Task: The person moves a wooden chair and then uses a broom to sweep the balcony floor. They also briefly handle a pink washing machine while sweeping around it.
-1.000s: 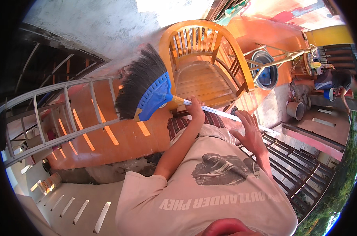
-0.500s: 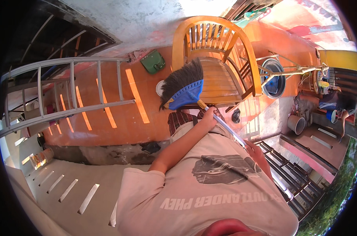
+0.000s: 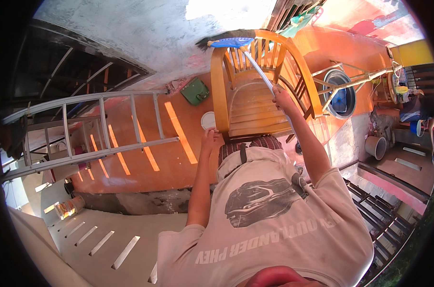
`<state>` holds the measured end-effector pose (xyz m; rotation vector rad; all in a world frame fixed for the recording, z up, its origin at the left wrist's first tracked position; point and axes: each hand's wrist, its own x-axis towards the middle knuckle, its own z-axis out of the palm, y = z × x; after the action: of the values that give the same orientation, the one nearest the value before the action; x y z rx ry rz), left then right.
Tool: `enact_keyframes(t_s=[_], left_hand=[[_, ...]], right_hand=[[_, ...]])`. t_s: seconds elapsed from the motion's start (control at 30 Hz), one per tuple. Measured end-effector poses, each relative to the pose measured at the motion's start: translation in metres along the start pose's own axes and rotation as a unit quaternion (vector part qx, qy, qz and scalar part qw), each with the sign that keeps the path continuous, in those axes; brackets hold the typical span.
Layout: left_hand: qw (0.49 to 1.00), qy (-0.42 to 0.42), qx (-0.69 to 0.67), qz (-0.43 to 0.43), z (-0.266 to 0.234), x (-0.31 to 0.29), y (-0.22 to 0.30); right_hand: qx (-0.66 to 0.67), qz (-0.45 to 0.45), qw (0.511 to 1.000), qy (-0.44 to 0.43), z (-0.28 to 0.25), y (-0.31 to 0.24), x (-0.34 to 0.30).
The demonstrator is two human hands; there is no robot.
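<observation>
My right hand (image 3: 284, 100) is wrapped round the pale, light-blue handle of a broom (image 3: 257, 69). The broom's blue head with dark bristles is beyond the chair's backrest, against or close to the wall; the frames do not show whether it touches. My left hand (image 3: 209, 140) is off the broom, fingers slightly bent and apart, just by the front of the left armrest of a wooden chair (image 3: 255, 100). Whether it touches the armrest I cannot tell. The chair stands right in front of me, its slatted seat facing up.
An aluminium ladder (image 3: 107, 148) extends at the left. A green container (image 3: 195, 91) and a round white object (image 3: 208, 120) lie on the orange floor (image 3: 166, 174). At the right are a dark basin (image 3: 351, 98), a bamboo pole (image 3: 365, 79) and a grey bucket (image 3: 375, 147). A whitish wall (image 3: 154, 38) rises ahead.
The broom head has gone up and away, from over the seat to the wall behind the backrest. My left hand has let go of the handle; my right hand has moved forward along with it.
</observation>
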<state>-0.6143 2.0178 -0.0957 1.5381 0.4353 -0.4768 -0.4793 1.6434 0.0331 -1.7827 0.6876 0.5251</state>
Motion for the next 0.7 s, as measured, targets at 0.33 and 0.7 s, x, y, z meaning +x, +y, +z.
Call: enact_keyframes(t_s=[0.33, 0.7], left_hand=[[0.842, 0.148, 0.016, -0.518, -0.116, -0.232, -0.23], [0.96, 0.068, 0.043, -0.269, -0.04, -0.092, -0.16]], right_hand=[[0.025, 0.058, 0.997, 0.034, -0.16, 0.145, -0.131], [0.006, 0.13, 0.989, 0.063, -0.121, 0.134, -0.243]])
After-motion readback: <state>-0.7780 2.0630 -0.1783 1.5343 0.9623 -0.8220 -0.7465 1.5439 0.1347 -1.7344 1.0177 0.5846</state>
